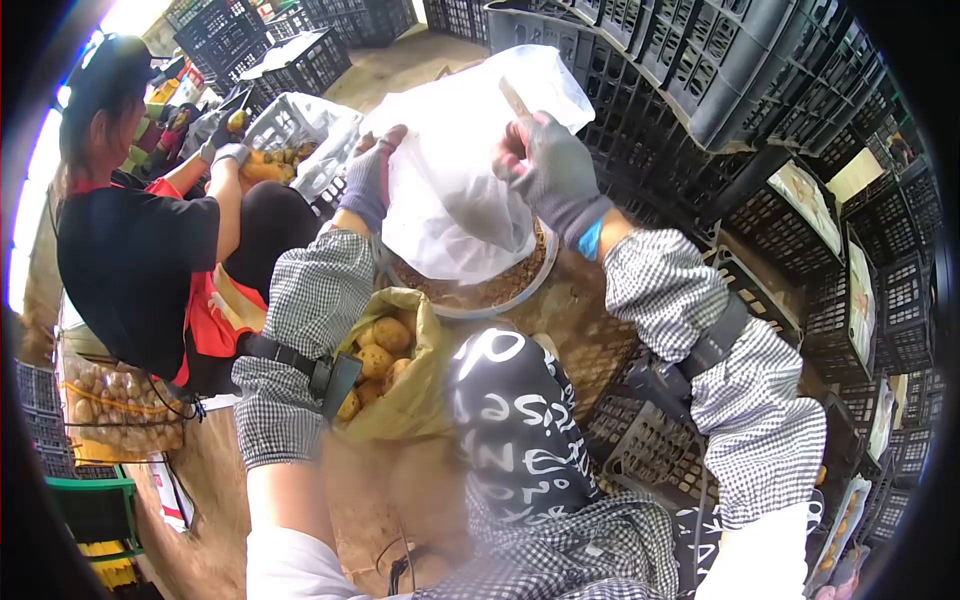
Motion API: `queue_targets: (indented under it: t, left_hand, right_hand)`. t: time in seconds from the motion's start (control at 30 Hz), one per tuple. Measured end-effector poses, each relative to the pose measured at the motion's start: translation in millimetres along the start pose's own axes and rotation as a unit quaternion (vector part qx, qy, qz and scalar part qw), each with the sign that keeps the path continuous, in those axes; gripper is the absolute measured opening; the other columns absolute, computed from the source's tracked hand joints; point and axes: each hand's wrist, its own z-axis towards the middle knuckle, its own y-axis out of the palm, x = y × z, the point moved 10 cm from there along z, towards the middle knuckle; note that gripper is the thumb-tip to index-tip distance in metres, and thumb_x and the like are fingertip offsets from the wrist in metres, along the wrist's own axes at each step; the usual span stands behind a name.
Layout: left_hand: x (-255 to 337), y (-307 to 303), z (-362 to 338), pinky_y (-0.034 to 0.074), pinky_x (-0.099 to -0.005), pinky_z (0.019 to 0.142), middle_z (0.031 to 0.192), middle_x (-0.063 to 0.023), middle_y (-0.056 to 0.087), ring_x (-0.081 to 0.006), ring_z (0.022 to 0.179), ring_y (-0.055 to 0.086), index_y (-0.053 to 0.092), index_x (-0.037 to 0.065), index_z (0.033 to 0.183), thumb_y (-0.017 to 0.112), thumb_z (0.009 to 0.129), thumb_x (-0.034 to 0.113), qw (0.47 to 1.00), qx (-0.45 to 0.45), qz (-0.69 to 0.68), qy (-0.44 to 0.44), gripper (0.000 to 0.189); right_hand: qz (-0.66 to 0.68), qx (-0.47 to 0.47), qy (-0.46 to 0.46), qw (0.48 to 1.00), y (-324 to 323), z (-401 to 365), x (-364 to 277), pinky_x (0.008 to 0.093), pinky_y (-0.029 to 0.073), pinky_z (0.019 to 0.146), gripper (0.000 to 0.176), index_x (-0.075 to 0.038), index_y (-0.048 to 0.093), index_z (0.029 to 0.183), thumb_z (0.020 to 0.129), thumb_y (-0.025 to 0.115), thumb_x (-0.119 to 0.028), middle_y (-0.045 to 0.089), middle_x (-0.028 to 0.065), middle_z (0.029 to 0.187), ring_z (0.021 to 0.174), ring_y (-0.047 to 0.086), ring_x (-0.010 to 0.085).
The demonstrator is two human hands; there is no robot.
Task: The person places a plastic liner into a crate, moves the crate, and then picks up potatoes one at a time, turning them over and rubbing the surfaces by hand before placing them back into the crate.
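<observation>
A large white plastic bag [450,160] spreads between my hands, over a round tub [520,300] with brown crumbly bits in it. My left hand [370,180], in a grey glove, is at the bag's left edge, with thumb and fingers closed on the plastic. At the right, my gloved right hand [560,175] has its fingers curled round a short, flat, tan stick-like piece [514,97] that points up and overlaps the bag. Potatoes [383,345] fill an open yellowish sack [410,420] below my left hand, beside my knee.
At the left sits a person [140,240] in gloves, handling a yellowish item over a lined crate [310,125] of produce. Black plastic crates [740,70] are stacked behind and along the right. Near the left edge stands a clear bag of round produce [120,400].
</observation>
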Motion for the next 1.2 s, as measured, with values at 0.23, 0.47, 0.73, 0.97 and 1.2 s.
queue_targets:
  t: [0.23, 0.47, 0.73, 0.97, 1.2]
  left_hand:
    - [27, -1, -5, 0.06, -0.0346, 0.07, 0.095, -0.0094, 0.066, -0.0217, 0.078, 0.068, 0.059, 0.004, 0.102, 0.066, 0.095, 0.023, 0.996, 0.069, 0.025, 0.055, 0.021]
    - [48, -15, 2, 0.051, -0.0248, 0.059, 0.083, -0.0007, 0.065, -0.0092, 0.067, 0.06, 0.066, 0.003, 0.104, 0.067, 0.094, 0.029, 0.978, 0.105, 0.086, 0.155, 0.028]
    - [69, -37, 2, 0.025, -0.0219, 0.042, 0.053, 0.0095, 0.038, -0.0016, 0.046, 0.033, 0.054, 0.015, 0.072, 0.07, 0.093, 0.03, 0.958, 0.167, 0.089, 0.215, 0.03]
    - [104, -1, -31, 0.044, -0.028, 0.058, 0.073, -0.0004, 0.055, -0.011, 0.062, 0.051, 0.06, 0.005, 0.096, 0.075, 0.089, 0.032, 0.913, 0.068, 0.209, 0.344, 0.032]
    - [64, 70, -37, 0.047, -0.0263, 0.062, 0.082, -0.0031, 0.063, -0.0095, 0.068, 0.057, 0.068, 0.002, 0.103, 0.074, 0.086, 0.021, 0.952, -0.031, 0.258, 0.164, 0.027]
  right_hand:
    - [0.01, -0.051, 0.001, 0.999, -16, 65, -8, 0.036, 0.052, 0.061, 0.012, -0.006, 0.06, 0.073, 0.081, 0.058, -0.016, 0.065, 0.0127, 0.072, 0.066, 0.065, 0.0242]
    - [-0.07, -0.101, 0.016, 0.992, -30, 100, -30, 0.0329, 0.054, 0.066, 0.02, -0.006, 0.066, 0.079, 0.087, 0.064, -0.024, 0.067, 0.0089, 0.07, 0.066, 0.067, 0.0198]
    - [-0.144, -0.199, 0.015, 0.969, -1, 112, -19, 0.0334, 0.053, 0.073, 0.018, -0.006, 0.064, 0.086, 0.085, 0.063, -0.024, 0.067, 0.0098, 0.076, 0.07, 0.067, 0.02]
    - [-0.149, -0.235, 0.0, 0.961, 7, 104, -37, 0.0365, 0.053, 0.076, 0.03, -0.002, 0.065, 0.098, 0.085, 0.064, -0.029, 0.069, 0.0141, 0.081, 0.075, 0.068, 0.0243]
    - [0.009, -0.128, -0.042, 0.991, 11, 93, -47, 0.0403, 0.053, 0.074, 0.033, -0.002, 0.067, 0.083, 0.088, 0.063, -0.034, 0.068, 0.0181, 0.079, 0.074, 0.068, 0.0316]
